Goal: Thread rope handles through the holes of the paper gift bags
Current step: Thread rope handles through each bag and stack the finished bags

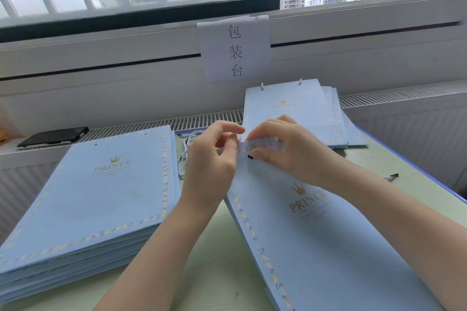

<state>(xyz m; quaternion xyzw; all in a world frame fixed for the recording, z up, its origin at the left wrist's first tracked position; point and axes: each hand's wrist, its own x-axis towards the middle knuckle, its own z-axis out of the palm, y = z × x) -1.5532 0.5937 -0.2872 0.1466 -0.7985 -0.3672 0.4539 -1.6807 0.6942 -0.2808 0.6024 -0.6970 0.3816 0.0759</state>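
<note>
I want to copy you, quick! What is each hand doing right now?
Left hand: fingers pinched by the top edge of the bag; what they hold cannot be told.
Right hand: fingers closed on the bag's folded top edge.

The top edge of the bag (316, 247) is mostly covered by the left hand (209, 156) and right hand (288, 149), so you can't really see the holes, just one dark spot by the right thumb. Can't tell if that's a hole or a rope tip. The rope (188, 145) runs behind the left hand and disappears. The bag's bottom is cut off by the frame, same with the left stack (88, 197) at its near corner. The small print under the gold logo is too blurry to read. A far stack (298, 113) is partly blocked by the fingers.
</note>
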